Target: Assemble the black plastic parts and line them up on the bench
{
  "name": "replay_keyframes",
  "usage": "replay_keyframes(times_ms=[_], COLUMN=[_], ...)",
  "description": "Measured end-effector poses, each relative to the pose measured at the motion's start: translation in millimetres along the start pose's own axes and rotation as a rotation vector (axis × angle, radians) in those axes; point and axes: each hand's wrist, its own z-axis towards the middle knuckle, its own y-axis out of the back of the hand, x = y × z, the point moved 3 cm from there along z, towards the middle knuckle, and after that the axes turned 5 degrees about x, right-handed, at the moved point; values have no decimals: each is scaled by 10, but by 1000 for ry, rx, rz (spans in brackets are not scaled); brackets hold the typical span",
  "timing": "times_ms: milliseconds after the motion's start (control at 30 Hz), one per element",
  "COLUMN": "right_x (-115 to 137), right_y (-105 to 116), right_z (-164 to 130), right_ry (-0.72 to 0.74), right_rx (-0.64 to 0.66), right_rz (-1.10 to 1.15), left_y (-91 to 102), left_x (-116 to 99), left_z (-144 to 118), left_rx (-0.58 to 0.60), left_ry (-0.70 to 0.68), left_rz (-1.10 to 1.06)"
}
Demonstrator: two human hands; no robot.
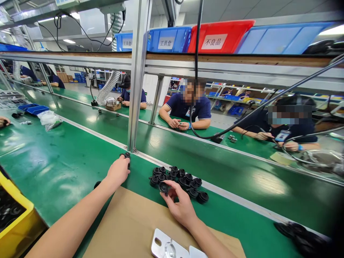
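At the far edge of the cardboard (129,215), in the head view, your right hand (180,202) pinches a round black part (163,187); past the cardboard's far-left corner, your left hand (118,171) touches a black piece (127,155), its grip unclear. You seem mid-handling; moving either calls for steady fingers.

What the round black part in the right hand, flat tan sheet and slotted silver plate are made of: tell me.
Round black part: plastic or rubber, unclear; satin, soft highlights. Flat tan sheet: likely cardboard; matte brown, no shine. Slotted silver plate: probably metal; bright sheen.
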Motion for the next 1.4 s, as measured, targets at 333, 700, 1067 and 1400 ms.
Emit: replay_keyframes(times_ms=[333, 700, 1067, 1400], right_x=[-48, 131, -29, 30], right_y=[-18, -21, -36, 27], right_z=[-7, 26, 6, 18], right_ry=[-18, -114, -94, -18], right_rx=[-17, 372, 93, 16], right_rz=[67, -26, 59, 59], left_y=[-238, -301, -582, -558], left_x=[-214, -492, -520, -584], left_z=[-115, -244, -114, -168], left_rx=[69, 174, 199, 157], left_ry=[-181, -359, -309, -415], left_rz=[-156, -707, -830, -1060])
